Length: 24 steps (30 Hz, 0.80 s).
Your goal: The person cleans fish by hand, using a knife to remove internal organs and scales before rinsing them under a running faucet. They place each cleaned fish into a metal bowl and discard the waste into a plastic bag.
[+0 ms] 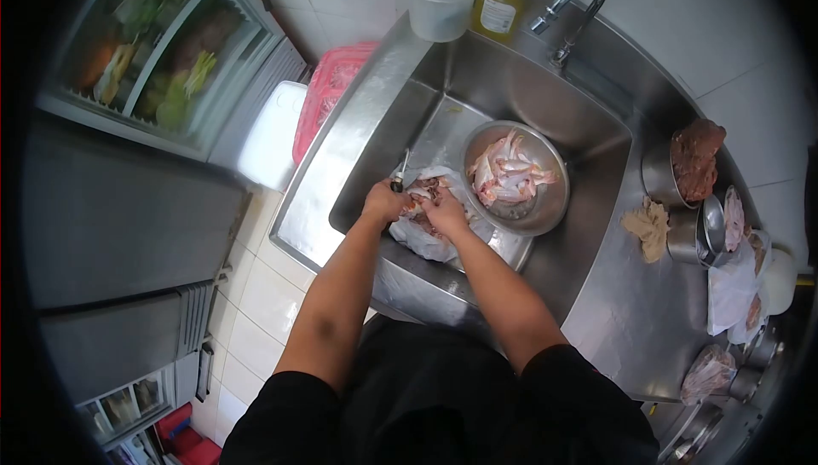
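Inside the steel sink, a white plastic bag (pixel 433 248) lies open with pinkish pieces in it. My left hand (pixel 385 203) is at the bag's left side, closed around a small tool (pixel 398 180) with a dark handle and a metal end that points up and away. At the bag's middle, my right hand (pixel 446 214) has its fingers down on the pieces; what they pinch is too small to name. Just right of the bag stands a round steel bowl (pixel 555 201) holding several pale pink fish (pixel 509 173).
Behind the sink (pixel 588 254) are a faucet (pixel 588 5), a soap bottle (pixel 498 11) and a clear plastic tub (pixel 441 5). Along the right counter stand a pot of meat (pixel 699 158), a tan cloth (pixel 649 228) and bags. A glass-front fridge (pixel 162 47) is on the left.
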### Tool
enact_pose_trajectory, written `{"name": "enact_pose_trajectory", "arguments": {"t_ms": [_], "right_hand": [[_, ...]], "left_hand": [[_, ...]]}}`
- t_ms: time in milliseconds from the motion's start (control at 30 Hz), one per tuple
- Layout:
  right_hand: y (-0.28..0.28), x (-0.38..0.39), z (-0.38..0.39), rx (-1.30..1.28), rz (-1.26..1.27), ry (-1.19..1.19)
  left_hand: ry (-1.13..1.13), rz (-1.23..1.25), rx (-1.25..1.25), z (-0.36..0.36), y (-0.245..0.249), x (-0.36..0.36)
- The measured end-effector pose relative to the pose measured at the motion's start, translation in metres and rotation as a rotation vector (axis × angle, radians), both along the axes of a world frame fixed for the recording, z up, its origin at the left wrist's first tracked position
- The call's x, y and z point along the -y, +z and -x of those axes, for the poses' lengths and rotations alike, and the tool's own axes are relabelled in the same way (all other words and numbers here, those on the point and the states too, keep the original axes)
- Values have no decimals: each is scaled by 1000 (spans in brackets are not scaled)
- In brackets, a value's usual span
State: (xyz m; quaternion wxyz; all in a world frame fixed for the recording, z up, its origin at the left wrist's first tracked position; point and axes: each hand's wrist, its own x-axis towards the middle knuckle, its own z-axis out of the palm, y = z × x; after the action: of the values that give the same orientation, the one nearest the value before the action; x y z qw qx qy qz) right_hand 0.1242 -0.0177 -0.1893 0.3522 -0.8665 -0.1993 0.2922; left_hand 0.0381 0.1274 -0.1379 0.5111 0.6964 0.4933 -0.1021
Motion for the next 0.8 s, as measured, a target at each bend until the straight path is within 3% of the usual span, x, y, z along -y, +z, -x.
{"name": "enact_pose_trajectory", "arguments": {"t_ms": [267,367,533,733,800], "right_hand": [[-27,-7,1,-64,-88,-84],[-5,-5,-1,-133,-31,-30],[3,-1,-4,-46,62,72],[8,2,-3,-16,103,146],[-3,1,-1,13,121,171]], "left_hand": [[-188,-32,-43,4,9,8],[-227,-67,-27,9,-8,6],[-287,-93,-10,11,22,16],[-135,54,-52,6,23,20],[-157,-15,-32,6,14,20]]}}
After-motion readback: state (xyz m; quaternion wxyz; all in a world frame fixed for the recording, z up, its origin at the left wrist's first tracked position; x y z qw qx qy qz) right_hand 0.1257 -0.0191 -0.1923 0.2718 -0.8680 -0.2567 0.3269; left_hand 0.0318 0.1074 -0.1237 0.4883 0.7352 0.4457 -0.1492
